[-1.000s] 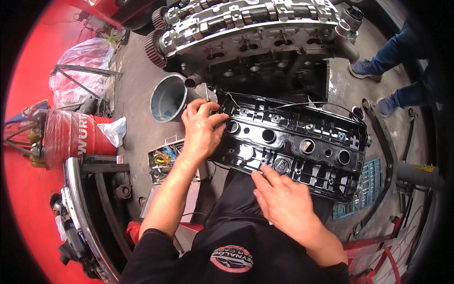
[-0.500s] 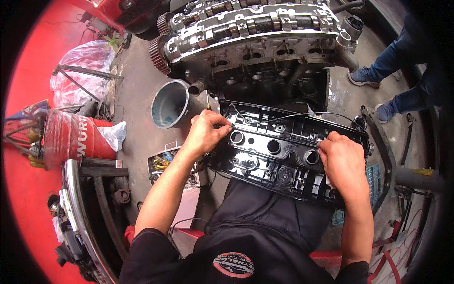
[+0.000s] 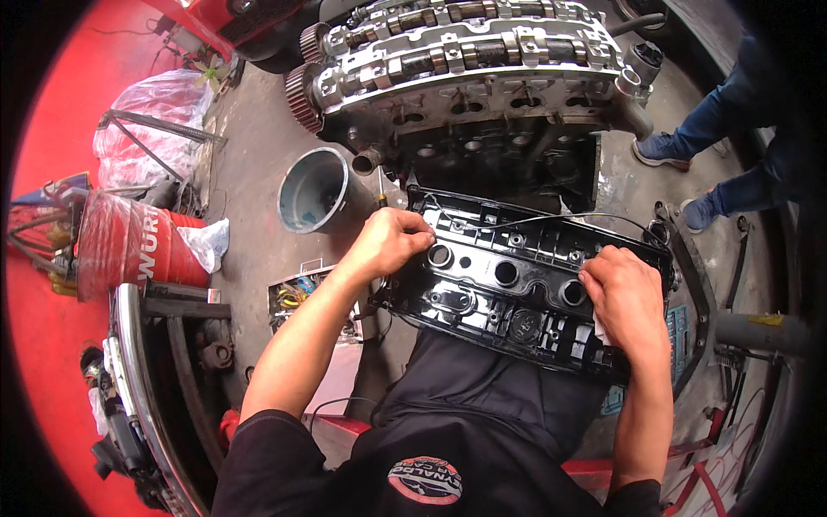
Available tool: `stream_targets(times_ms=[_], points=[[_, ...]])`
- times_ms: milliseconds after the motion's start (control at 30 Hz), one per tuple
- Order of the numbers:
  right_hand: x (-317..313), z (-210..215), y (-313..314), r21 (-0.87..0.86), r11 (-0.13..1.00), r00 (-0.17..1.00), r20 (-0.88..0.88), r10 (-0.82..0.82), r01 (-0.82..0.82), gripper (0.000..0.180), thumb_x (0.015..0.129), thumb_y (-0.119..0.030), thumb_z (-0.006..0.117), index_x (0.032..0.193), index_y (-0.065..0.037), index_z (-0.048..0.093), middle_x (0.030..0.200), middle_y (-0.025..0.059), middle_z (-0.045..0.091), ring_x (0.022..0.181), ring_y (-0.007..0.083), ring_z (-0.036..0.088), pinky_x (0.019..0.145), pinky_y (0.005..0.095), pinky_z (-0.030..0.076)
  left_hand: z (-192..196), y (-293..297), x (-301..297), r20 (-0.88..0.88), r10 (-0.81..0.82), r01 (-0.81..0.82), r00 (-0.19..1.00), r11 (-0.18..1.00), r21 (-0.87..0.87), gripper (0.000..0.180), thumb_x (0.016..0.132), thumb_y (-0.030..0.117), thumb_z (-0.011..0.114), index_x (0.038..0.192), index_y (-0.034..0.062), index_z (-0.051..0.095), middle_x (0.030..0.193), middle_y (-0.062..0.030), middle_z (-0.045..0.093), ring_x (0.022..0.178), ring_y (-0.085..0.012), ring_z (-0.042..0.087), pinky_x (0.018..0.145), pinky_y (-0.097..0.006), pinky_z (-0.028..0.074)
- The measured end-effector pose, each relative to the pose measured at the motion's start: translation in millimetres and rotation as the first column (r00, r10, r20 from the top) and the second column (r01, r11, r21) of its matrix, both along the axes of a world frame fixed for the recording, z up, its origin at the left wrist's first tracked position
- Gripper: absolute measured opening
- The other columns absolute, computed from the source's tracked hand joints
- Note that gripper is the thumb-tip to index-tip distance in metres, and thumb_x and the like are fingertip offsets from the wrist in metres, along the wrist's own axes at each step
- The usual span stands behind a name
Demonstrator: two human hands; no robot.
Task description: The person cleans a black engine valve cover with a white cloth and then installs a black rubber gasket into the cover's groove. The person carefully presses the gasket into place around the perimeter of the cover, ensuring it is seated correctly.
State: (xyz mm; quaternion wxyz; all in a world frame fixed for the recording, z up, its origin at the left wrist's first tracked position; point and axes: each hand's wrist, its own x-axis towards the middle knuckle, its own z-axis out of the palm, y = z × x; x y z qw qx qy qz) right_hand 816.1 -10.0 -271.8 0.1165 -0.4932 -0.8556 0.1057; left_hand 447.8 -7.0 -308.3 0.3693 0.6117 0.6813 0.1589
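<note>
i am probably laying the thin black strip along the valve cover before the lap; left hand and right hand are showing nearly closed fingers, hold unclear; next is perhaps needing gentle aligning.

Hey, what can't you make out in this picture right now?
All in the head view:
Whether the left hand holds anything: too small to tell.
Part of the black cover: hidden beneath the right hand.
Part of the teal case: hidden by the cover and right forearm.
The other person above the legs: cut off by the dark rim.
</note>
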Motion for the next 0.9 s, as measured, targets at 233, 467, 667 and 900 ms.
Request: stream_targets(times_ms=[233, 467, 667, 900], points=[[0, -12, 6, 0.022, 1.0, 1.0, -0.013, 0.021, -0.021, 0.013, 0.09, -0.016, 0.069, 0.086, -0.003, 0.069, 0.089, 0.0106, 0.065, 0.091, 0.0305, 0.067, 0.077, 0.0445, 0.054, 5, 6, 12, -0.094, -0.027, 0.03, 0.995, 0.999, 0.029, 0.016, 0.082, 0.011, 0.073, 0.091, -0.0024, 0.073, 0.082, -0.0077, 0.073, 0.082, -0.0142, 0.067, 0.078, -0.032, 0.054], [-3, -14, 5, 0.01, 1.0, 0.998, -0.055, 0.0, 0.001, 0.013, 0.092, -0.016, 0.068, 0.089, -0.004, 0.068, 0.091, 0.0112, 0.064, 0.091, 0.032, 0.067, 0.077, 0.0461, 0.054, -6, 16, -1, 0.114, -0.041, 0.044, 0.993, 0.999, -0.031, 0.008, 0.084, 0.007, 0.075, 0.087, 0.0016, 0.07, 0.081, -0.0011, 0.07, 0.078, -0.0106, 0.061, 0.073, -0.029, 0.049], [-5, -13, 6, -0.035, 0.999, 0.995, -0.094, -0.022, 0.018, 0.013, 0.092, -0.017, 0.068, 0.088, -0.005, 0.068, 0.091, 0.0112, 0.065, 0.091, 0.0332, 0.067, 0.077, 0.0473, 0.054, -6, 54, -20, 0.165, -0.245, 0.282, 0.955, 0.921, -0.269, 0.014, 0.085, 0.008, 0.082, 0.088, 0.0001, 0.071, 0.081, -0.0018, 0.072, 0.077, -0.0108, 0.063, 0.073, -0.03, 0.05], [-3, -20, 9, -0.038, 0.996, 0.993, -0.076, -0.087, 0.085, 0.014, 0.092, -0.019, 0.069, 0.089, -0.005, 0.071, 0.091, 0.0116, 0.067, 0.093, 0.0327, 0.068, 0.08, 0.047, 0.054, -37, 32, -16, 0.031, -0.151, 0.151, 0.988, 0.988, -0.012, 0.03, 0.085, 0.02, 0.084, 0.108, 0.0033, 0.075, 0.101, -0.0104, 0.073, 0.101, -0.0201, 0.066, 0.094, -0.037, 0.051]])
